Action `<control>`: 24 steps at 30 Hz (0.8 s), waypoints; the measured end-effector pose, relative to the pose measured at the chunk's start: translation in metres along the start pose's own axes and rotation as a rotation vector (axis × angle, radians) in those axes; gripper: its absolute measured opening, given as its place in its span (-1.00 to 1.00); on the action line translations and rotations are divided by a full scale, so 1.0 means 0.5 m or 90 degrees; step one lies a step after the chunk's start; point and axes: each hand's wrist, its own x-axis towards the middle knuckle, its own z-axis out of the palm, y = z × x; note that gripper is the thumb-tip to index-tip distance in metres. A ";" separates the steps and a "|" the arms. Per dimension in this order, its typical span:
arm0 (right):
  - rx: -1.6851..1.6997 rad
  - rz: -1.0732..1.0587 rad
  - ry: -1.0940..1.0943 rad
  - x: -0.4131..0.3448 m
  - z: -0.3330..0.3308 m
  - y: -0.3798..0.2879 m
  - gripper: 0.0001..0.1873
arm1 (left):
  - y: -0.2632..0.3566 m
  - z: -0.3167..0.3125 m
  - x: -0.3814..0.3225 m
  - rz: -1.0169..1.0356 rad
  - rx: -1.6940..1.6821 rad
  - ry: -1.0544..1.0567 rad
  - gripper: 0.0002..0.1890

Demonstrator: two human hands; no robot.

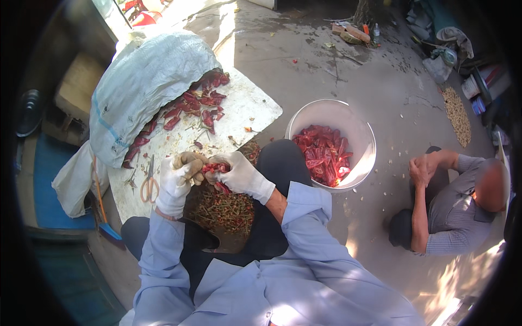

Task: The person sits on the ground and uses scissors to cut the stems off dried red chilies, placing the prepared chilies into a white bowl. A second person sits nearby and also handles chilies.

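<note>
In white work gloves, my left hand (pixel 181 177) and my right hand (pixel 240 173) meet above my lap, both gripping a dried red chili pepper (pixel 216 168). Behind them is a worn white board (pixel 244 98), with a woven plastic sack (pixel 151 77) lying on it. Dried red chilies (pixel 191 104) spill from the sack's mouth. Scissors with orange handles (pixel 149 187) rest near my left hand. Chili stems and scraps (pixel 224 210) are heaped between my legs. To the right of my knee stands a white bucket (pixel 365 118) partly filled with red chilies (pixel 322 155).
A seated person (pixel 452 212) in a grey top is at the right. Beyond them, peanuts or similar pale pods (pixel 456 116) cover a strip of floor. Bricks (pixel 352 34) lie by a tree trunk at the back. A blue dustpan or broom head (pixel 109 231) is at the left.
</note>
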 end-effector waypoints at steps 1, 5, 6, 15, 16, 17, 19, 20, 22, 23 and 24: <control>0.008 -0.002 -0.006 0.001 0.001 0.000 -0.90 | -0.003 -0.004 0.001 -0.003 -0.045 -0.021 -0.73; 0.090 -0.071 -0.008 -0.001 0.003 0.011 -0.88 | -0.036 -0.017 0.004 0.022 -0.209 -0.029 -0.63; 0.094 -0.070 -0.003 0.002 0.003 0.015 -0.85 | -0.044 -0.021 0.005 0.035 -0.191 -0.041 -0.55; -0.046 -0.210 0.148 0.008 0.020 0.044 -0.74 | -0.063 -0.105 0.057 0.122 -0.378 0.126 -0.74; 0.011 -0.178 0.157 0.002 0.016 0.044 -0.73 | -0.062 -0.120 0.058 0.162 -0.215 0.152 -0.72; 0.096 -0.113 0.155 0.001 0.011 0.041 -0.80 | -0.064 -0.131 0.055 0.177 -0.132 0.104 -0.73; 0.241 -0.133 0.165 -0.001 -0.001 0.034 -0.84 | -0.060 -0.144 0.055 0.027 0.102 0.042 -0.72; 0.224 -0.112 0.227 0.005 -0.004 0.030 -0.85 | -0.063 -0.141 0.058 0.012 0.325 0.038 -0.72; 0.259 -0.085 0.260 0.015 -0.010 0.024 -0.84 | -0.081 -0.116 0.074 -0.090 0.407 0.022 -0.82; 0.247 -0.082 0.292 0.020 -0.012 0.023 -0.84 | -0.090 -0.104 0.087 -0.101 0.397 -0.002 -0.83; 0.347 -0.049 0.300 0.022 -0.013 0.025 -0.85 | -0.093 -0.097 0.106 -0.017 0.472 0.018 -0.82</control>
